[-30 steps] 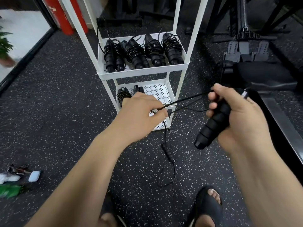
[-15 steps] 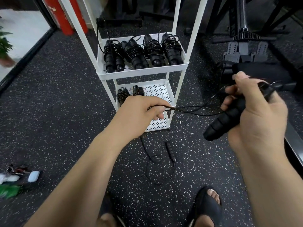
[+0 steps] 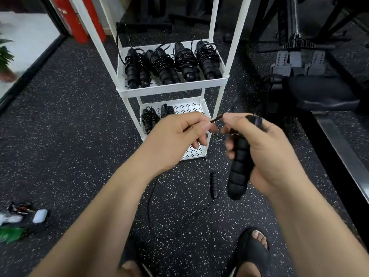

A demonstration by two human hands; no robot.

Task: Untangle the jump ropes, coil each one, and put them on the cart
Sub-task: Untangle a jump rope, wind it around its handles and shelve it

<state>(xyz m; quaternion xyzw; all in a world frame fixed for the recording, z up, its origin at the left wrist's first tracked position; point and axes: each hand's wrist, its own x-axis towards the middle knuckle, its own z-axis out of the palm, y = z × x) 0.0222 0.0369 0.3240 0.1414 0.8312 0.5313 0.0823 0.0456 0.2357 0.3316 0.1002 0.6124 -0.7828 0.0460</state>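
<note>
Jump rope handle (image 3: pixel 238 168) clamped in right hand (image 3: pixel 267 154) fingers (image 3: pixel 229 145); left hand (image 3: pixel 175 140) fingers (image 3: pixel 199 127) pinch its cord (image 3: pixel 216 118).

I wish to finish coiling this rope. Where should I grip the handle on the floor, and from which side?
Grip the floor handle round its ribbed middle, from above, fingers closing across its width. It lies flat, pointing toward the cart, and the cord leaves its near end, so avoid that end. The right hand holds the other handle.
</note>
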